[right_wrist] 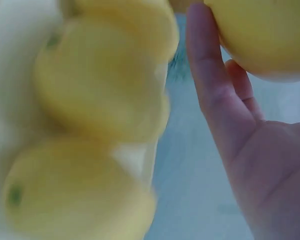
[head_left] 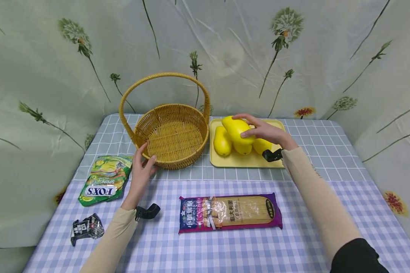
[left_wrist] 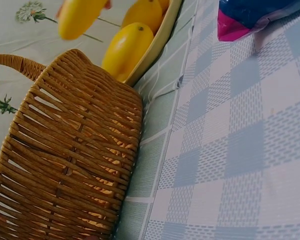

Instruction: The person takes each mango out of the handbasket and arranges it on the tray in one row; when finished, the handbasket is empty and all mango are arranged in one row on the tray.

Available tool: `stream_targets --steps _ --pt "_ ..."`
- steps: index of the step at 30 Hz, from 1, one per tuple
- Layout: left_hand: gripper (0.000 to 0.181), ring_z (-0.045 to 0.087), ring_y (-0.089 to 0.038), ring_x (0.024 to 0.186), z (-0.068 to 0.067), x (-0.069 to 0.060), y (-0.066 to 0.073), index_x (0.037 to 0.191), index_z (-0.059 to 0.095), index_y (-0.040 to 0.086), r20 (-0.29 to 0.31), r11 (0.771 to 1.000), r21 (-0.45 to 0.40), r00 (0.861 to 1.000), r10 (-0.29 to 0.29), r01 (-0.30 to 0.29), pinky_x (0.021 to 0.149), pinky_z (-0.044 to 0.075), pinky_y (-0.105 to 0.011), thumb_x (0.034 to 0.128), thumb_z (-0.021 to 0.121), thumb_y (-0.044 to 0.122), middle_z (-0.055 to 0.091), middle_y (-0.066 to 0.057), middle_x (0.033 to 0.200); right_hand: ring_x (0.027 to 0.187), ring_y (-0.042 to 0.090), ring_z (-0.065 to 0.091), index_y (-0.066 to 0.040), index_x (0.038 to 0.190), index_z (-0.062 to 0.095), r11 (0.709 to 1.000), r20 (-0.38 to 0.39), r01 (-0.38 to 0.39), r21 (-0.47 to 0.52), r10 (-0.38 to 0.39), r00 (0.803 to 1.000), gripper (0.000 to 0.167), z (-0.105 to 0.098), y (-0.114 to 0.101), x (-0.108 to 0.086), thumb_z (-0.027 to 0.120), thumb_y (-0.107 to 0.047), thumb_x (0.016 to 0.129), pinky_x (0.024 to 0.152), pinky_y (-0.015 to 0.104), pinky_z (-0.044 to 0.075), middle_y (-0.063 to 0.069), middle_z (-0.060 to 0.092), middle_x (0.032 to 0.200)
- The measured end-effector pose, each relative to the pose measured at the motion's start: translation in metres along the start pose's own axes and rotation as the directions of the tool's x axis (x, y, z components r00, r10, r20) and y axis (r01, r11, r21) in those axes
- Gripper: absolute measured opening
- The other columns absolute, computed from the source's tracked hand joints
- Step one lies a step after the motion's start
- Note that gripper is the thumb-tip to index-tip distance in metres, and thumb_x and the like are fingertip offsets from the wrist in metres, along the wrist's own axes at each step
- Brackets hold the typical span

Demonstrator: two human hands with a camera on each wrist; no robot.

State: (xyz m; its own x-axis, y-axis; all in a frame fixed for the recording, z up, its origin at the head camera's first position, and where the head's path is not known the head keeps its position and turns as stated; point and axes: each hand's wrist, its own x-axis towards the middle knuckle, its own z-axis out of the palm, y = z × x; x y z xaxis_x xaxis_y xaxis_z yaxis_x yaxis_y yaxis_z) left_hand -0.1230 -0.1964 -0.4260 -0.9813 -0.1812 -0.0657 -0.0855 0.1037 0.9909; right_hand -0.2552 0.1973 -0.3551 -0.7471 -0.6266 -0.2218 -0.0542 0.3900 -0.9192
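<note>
A wicker basket (head_left: 177,163) with a tall hoop handle stands at the back, left of the middle. On its near left rim my left hand (head_left: 142,172) grips the weave; in the left wrist view the basket's woven side (left_wrist: 70,150) fills much of the picture and hides most of that hand. My right hand (head_left: 268,131) holds a yellow mango (head_left: 237,129) tilted above a pale yellow tray (head_left: 232,162). Several other mangoes lie in the tray, one mango (head_left: 222,141) at its left end. In the right wrist view the held mango (right_wrist: 270,35) is partly cut off.
A purple-edged pack of spaghetti (head_left: 230,212) lies on the checked cloth in front. To the left are a green FOX'S pouch (head_left: 106,178) and a small black packet (head_left: 86,228). Behind the table hangs a floral curtain (head_left: 225,57).
</note>
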Motion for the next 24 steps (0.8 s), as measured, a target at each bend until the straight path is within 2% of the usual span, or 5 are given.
stream_targets --steps 3,7,12,17,24 --pt "0.058 0.031 -0.039 0.132 -0.001 0.003 -0.008 0.152 0.023 0.018 -0.008 1.0 0.018 1.0 0.021 -0.021 0.093 0.046 -0.051 0.1007 0.049 0.017 0.007 -0.007 0.155 0.131 0.034 0.023 -0.021 0.148 0.031 0.999 -0.057 -0.032 0.019 0.033 0.998 0.063 -0.013 0.014 -0.019 0.06 -0.018 0.092 0.101 0.057 0.032 0.007 0.018 0.153" --pt "0.058 0.032 -0.039 0.131 -0.001 0.004 -0.01 0.153 0.022 0.019 -0.011 0.999 0.023 1.0 0.024 -0.024 0.093 0.046 -0.052 0.1008 0.049 0.018 0.007 -0.007 0.155 0.127 0.035 0.031 -0.021 0.149 0.026 0.996 -0.129 -0.071 0.049 0.077 0.989 0.063 -0.028 0.032 -0.041 0.057 -0.017 0.094 0.103 0.06 0.03 0.013 0.021 0.15" --pt "0.058 0.03 -0.038 0.133 0.0 -0.001 0.0 0.153 0.022 0.018 0.0 1.0 0.003 1.0 -0.01 0.01 0.095 0.044 -0.053 0.1007 0.048 0.016 0.006 -0.008 0.155 0.124 0.037 0.032 -0.026 0.152 0.019 0.99 -0.207 -0.121 0.074 0.133 0.969 0.065 -0.043 0.05 -0.067 0.054 -0.021 0.097 0.103 0.062 0.027 0.02 0.016 0.15" --pt "0.058 0.024 -0.043 0.135 0.002 -0.009 0.015 0.153 0.019 0.012 0.011 1.0 -0.007 1.0 -0.005 0.005 0.098 0.04 -0.056 0.1013 0.046 0.014 0.004 -0.014 0.155 0.124 0.038 0.029 -0.029 0.153 0.014 0.984 -0.269 -0.153 0.089 0.172 0.948 0.068 -0.052 0.067 -0.085 0.053 -0.026 0.098 0.104 0.062 0.026 0.022 0.01 0.152" --pt "0.06 0.025 -0.044 0.134 0.003 -0.01 0.017 0.154 0.017 0.013 0.014 1.0 -0.008 1.0 0.0 0.0 0.098 0.039 -0.056 0.1012 0.045 0.013 0.004 -0.013 0.155 0.129 0.039 0.023 -0.027 0.154 0.01 0.976 -0.328 -0.2 0.089 0.218 0.919 0.073 -0.052 0.082 -0.095 0.055 -0.032 0.097 0.107 0.063 0.02 0.022 0.008 0.154"
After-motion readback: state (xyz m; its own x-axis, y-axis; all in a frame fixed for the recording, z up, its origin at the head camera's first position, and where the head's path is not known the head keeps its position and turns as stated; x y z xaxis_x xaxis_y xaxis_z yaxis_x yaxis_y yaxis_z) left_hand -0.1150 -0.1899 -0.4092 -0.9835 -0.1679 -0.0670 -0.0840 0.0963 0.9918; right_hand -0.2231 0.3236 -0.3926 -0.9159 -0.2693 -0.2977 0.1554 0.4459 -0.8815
